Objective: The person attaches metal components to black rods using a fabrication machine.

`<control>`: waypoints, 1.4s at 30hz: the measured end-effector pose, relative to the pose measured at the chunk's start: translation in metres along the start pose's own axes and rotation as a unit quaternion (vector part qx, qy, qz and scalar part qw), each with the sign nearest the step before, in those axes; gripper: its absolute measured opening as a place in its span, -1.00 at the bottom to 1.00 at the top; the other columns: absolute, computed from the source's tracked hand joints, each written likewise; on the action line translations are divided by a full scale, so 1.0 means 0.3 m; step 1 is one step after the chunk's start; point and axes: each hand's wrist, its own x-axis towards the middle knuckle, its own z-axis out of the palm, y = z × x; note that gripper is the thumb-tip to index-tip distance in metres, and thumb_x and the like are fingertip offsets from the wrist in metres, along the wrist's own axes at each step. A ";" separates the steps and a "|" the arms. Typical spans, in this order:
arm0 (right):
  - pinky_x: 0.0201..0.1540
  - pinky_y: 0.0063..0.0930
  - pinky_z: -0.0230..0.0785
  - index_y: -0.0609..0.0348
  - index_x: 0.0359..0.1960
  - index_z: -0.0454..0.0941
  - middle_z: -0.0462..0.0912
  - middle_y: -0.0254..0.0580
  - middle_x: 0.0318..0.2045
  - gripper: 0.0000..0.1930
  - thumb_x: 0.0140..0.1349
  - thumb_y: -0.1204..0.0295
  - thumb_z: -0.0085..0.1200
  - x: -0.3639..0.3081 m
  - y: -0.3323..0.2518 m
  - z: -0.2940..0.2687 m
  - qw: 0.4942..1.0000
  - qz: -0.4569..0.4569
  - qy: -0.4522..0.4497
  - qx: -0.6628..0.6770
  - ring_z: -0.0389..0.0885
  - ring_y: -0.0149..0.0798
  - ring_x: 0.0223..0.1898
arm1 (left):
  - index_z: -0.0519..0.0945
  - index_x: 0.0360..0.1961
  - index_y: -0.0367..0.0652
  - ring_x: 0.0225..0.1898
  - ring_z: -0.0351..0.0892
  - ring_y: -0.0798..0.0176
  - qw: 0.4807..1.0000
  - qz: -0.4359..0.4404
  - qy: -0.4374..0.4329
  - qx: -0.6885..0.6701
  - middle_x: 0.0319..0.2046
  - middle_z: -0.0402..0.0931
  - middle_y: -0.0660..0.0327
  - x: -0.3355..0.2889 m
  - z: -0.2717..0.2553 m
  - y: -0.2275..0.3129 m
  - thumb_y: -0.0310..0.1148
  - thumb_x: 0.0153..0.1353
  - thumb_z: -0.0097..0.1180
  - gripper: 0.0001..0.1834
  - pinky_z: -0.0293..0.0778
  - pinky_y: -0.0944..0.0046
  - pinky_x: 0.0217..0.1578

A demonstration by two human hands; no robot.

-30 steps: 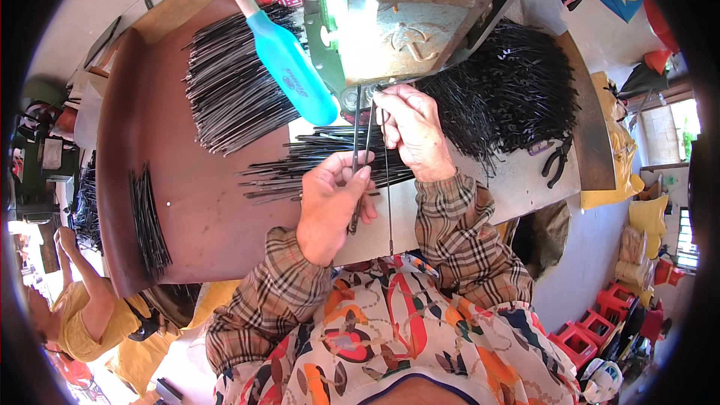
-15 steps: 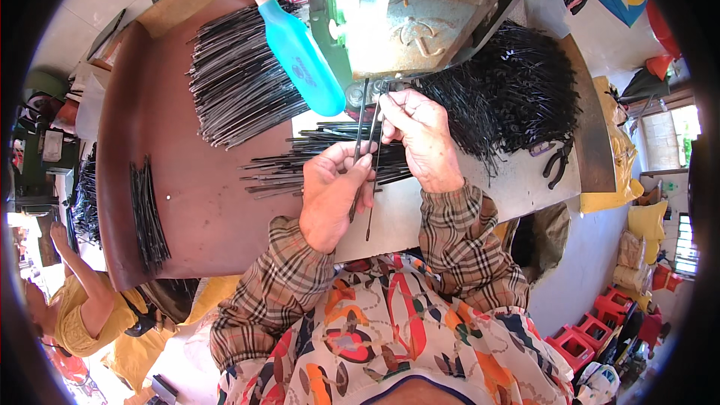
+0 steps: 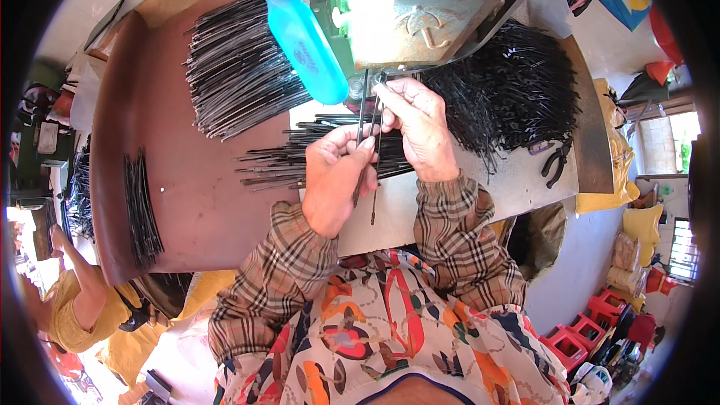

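My left hand [image 3: 334, 172] is closed, its thumb and fingers pinching a thin black rod [image 3: 364, 97] that slants up to the underside of a green metal machine [image 3: 427, 22]. My right hand [image 3: 420, 124] is closed too, its thumb and forefinger at the upper end of a second thin black rod [image 3: 375, 199]. That rod passes down by the left fingers, and its lower end hangs free over the pale table sheet. Behind the hands lies a loose bundle of similar rods [image 3: 289, 156]. The contact between rods and machine is partly hidden by my right fingers.
A blue lamp-like paddle [image 3: 307, 52] hangs left of the machine. Piles of rods lie behind left [image 3: 232, 67] and far left [image 3: 141, 210]; a large black heap [image 3: 517, 82] is at right, beside black-handled pliers [image 3: 556, 163]. Another person [image 3: 82, 292] sits at lower left.
Both hands keep their pinch on the rods near the machine, with only slight movement. The whole view has shifted a little. At lower left the other person's arm has moved slightly.
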 end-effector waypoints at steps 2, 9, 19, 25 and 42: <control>-0.51 -0.67 0.29 0.31 -0.32 0.54 0.49 -0.38 -0.61 -0.88 0.23 0.48 0.12 0.007 0.002 -0.010 1.000 -0.004 0.000 0.012 0.41 -0.56 -0.60 | 0.51 -0.12 -0.38 -0.71 0.41 0.47 0.999 -0.022 0.008 -0.035 -0.51 0.47 0.24 0.002 0.012 0.009 -0.53 0.22 0.03 -0.78 0.22 0.52 -0.75; -0.57 -0.70 0.28 0.29 -0.33 0.52 0.48 -0.39 -0.60 -0.86 0.21 0.45 0.14 0.027 -0.012 -0.024 0.997 0.067 -0.021 0.045 0.41 -0.56 -0.64 | 0.48 -0.07 -0.38 -0.70 0.39 0.42 0.991 -0.078 -0.007 -0.111 -0.47 0.47 0.20 -0.007 0.025 0.035 -0.53 0.19 -0.02 -0.73 0.21 0.46 -0.73; -0.60 -0.68 0.25 0.30 -0.34 0.50 0.46 -0.36 -0.61 -0.86 0.20 0.46 0.13 0.016 -0.028 -0.013 0.998 0.050 -0.014 0.047 0.38 -0.55 -0.66 | 0.48 -0.11 -0.31 -0.66 0.30 0.43 0.989 -0.096 -0.019 -0.113 -0.42 0.41 0.22 -0.018 0.051 0.063 -0.44 0.23 -0.02 -0.76 0.18 0.46 -0.67; -0.59 -0.69 0.21 0.29 -0.35 0.49 0.47 -0.36 -0.59 -0.89 0.20 0.50 0.14 -0.002 0.005 0.034 0.999 -0.014 -0.019 0.045 0.38 -0.54 -0.66 | 0.48 -0.06 -0.27 -0.59 0.36 0.46 1.000 -0.014 0.015 0.004 -0.38 0.46 0.26 -0.028 0.019 0.037 -0.43 0.26 -0.03 -0.76 0.28 0.48 -0.61; -0.56 -0.70 0.21 0.22 -0.30 0.56 0.51 -0.40 -0.50 -0.85 0.13 0.47 0.23 -0.220 -0.018 -0.036 0.944 -0.045 -0.115 -0.305 0.36 -0.60 -0.60 | 0.60 -0.08 -0.19 -0.11 0.52 -0.04 0.529 0.292 0.372 0.704 -0.17 0.53 0.00 -0.311 -0.566 0.185 -0.47 0.12 0.18 -0.71 0.46 0.14 -0.10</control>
